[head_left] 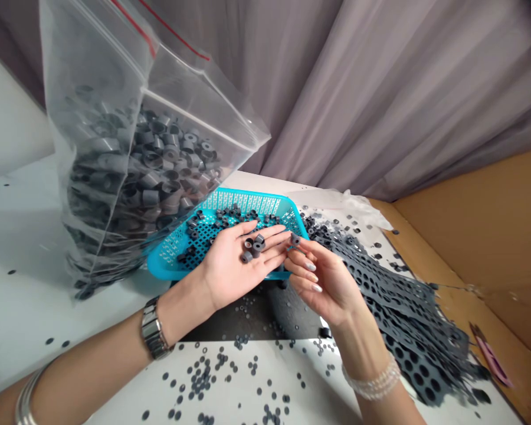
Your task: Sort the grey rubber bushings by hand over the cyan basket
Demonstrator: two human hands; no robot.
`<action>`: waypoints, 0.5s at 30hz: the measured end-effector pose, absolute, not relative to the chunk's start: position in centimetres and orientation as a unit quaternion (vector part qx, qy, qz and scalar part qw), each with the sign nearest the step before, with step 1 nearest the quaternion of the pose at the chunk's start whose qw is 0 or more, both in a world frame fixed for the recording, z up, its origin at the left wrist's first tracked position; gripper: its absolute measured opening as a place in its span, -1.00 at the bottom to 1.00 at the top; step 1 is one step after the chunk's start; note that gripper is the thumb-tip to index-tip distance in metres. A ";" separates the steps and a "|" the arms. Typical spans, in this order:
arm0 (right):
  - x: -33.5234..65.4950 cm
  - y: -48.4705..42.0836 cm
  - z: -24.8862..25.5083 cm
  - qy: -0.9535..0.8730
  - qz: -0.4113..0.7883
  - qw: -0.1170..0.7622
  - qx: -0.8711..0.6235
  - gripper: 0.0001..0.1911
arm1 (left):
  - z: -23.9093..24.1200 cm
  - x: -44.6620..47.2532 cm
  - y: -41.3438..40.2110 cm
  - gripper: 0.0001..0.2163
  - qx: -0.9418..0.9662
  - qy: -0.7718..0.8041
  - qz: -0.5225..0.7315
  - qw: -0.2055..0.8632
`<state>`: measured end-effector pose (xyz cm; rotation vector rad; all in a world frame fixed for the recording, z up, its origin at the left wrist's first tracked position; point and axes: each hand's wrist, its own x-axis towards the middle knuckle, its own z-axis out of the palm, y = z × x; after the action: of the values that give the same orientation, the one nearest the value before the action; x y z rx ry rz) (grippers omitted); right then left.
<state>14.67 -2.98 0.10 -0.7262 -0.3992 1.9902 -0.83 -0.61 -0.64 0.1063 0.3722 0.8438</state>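
My left hand (239,262) lies palm up over the front rim of a blue perforated basket (269,205), fingers stretched out, with several small grey rubber rings (253,247) resting on the palm. My right hand (321,277) is beside it, fingers curled, pinching one grey ring (295,239) at the fingertips next to the left fingertips. More grey rings (212,227) lie inside the basket.
A large clear zip bag (128,159) full of grey rings leans at the left against the basket. Punched grey rubber strips (398,307) pile at the right. Small grey discs (212,372) scatter on the white table. A cardboard wall (482,236) and pink snips (491,354) are far right.
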 end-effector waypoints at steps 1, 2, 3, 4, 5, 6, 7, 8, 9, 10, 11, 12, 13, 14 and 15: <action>14.7 -3.0 0.2 -0.163 0.809 0.481 -0.296 -0.81 | -0.6 -0.8 -0.6 -0.53 0.049 0.178 0.406 0.895; 14.8 -3.0 0.2 -0.165 0.803 0.488 -0.299 -0.82 | -0.6 -0.9 -0.6 -0.54 0.047 0.178 0.405 0.896; 14.9 -3.0 0.3 -0.169 0.796 0.494 -0.306 -0.82 | -0.6 -0.9 -0.6 -0.54 0.046 0.178 0.403 0.896; 14.9 -3.0 0.3 -0.176 0.788 0.498 -0.316 -0.79 | -0.6 -0.9 -0.6 -0.55 0.045 0.179 0.403 0.897; 14.9 -3.0 0.3 -0.184 0.780 0.500 -0.328 -0.76 | -0.7 -0.9 -0.6 -0.55 0.045 0.178 0.402 0.897; 14.9 -3.0 0.3 -0.196 0.772 0.501 -0.339 -0.74 | -0.7 -0.9 -0.6 -0.56 0.045 0.177 0.403 0.897; 14.9 -3.0 0.3 -0.212 0.762 0.502 -0.349 -0.73 | -0.8 -0.9 -0.6 -0.57 0.044 0.176 0.403 0.897; 14.8 -3.1 0.2 -0.234 0.750 0.504 -0.358 -0.75 | -0.8 -0.8 -0.7 -0.58 0.042 0.175 0.403 0.898; 14.7 -3.1 0.2 -0.261 0.735 0.505 -0.369 -0.79 | -0.9 -0.8 -0.7 -0.59 0.040 0.173 0.402 0.898; 14.6 -3.2 0.1 -0.293 0.715 0.506 -0.384 -0.83 | -1.0 -0.7 -0.7 -0.60 0.036 0.171 0.401 0.899; 14.5 -3.3 0.0 -0.328 0.688 0.508 -0.403 -0.85 | -1.0 -0.6 -0.7 -0.61 0.032 0.168 0.399 0.901; 14.4 -3.4 -0.1 -0.366 0.652 0.509 -0.426 -0.83 | -1.1 -0.5 -0.7 -0.62 0.029 0.165 0.396 0.903; 14.4 -3.5 -0.1 -0.408 0.610 0.508 -0.452 -0.81 | -1.1 -0.5 -0.8 -0.63 0.026 0.163 0.393 0.905; 14.3 -3.6 -0.1 -0.452 0.564 0.500 -0.477 -0.80 | -1.1 -0.4 -0.8 -0.65 0.025 0.163 0.391 0.906; 14.2 -3.7 -0.1 -0.496 0.517 0.488 -0.498 -0.79 | -1.1 -0.4 -0.8 -0.67 0.028 0.164 0.389 0.906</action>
<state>14.20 -3.72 -0.10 -1.2107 -1.2062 1.2576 -0.42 -0.80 -1.07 0.0581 0.3385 0.8034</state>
